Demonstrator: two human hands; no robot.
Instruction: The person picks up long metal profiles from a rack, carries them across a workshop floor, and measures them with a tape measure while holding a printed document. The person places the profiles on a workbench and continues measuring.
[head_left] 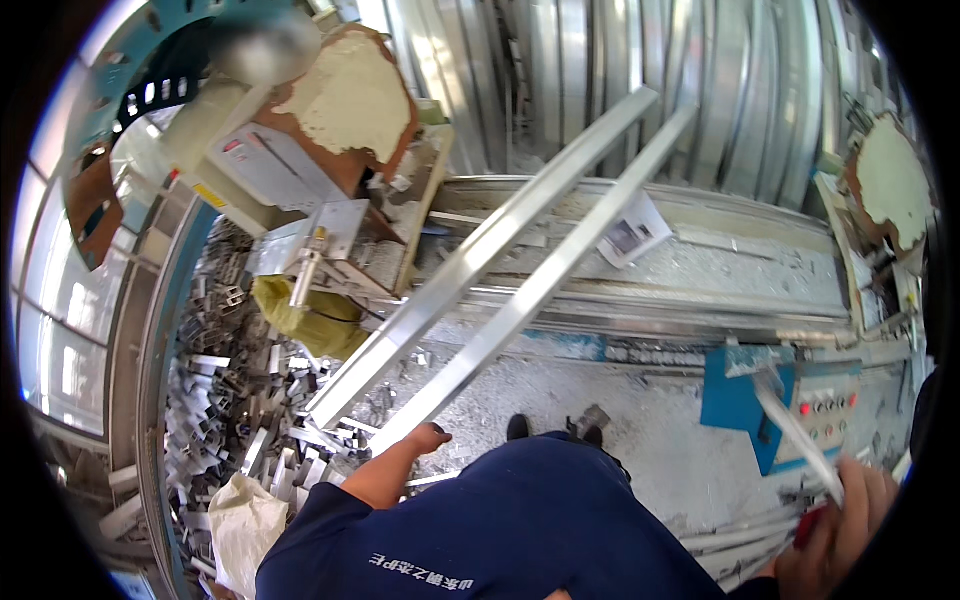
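A worker's left hand sits by the lower ends of two long, straight silver metal bars, its grip impossible to tell; the right hand clasps a pale, straight-handled tool. The bars slant across a long grey metal trough littered with silvery scraps, near a yellow-green sack, contents hidden.

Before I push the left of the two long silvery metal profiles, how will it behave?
The left profile is probably stiff, looking straight along its length; its smooth, shiny faces may slip; being long and narrow, it could swing.
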